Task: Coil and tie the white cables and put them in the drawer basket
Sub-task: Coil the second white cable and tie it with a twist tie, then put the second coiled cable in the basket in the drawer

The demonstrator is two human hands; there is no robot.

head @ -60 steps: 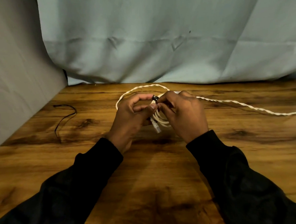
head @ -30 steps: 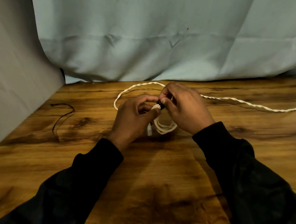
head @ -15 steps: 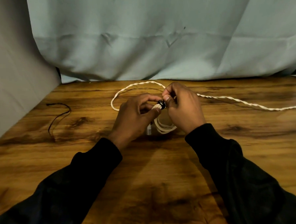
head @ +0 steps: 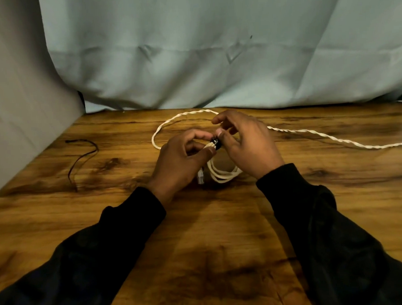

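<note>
Since half a second ago, loosens right hand (head: 246,145) fingers, thumb kept on black tie (head: 216,143). Left hand (head: 179,160) pinches coiled white cable (head: 222,173) just below tie. Tying step apparently underway; next needs cinching. Second twisted cable (head: 322,135) beyond coil; basket unseen.

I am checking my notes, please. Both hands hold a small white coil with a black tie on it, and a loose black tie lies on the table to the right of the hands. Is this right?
Not quite. The head view shows the loose black tie lying on the table to the left of the hands, not the right. The rest stands: the left hand and right hand hold the small white coil with a black tie on it.
</note>
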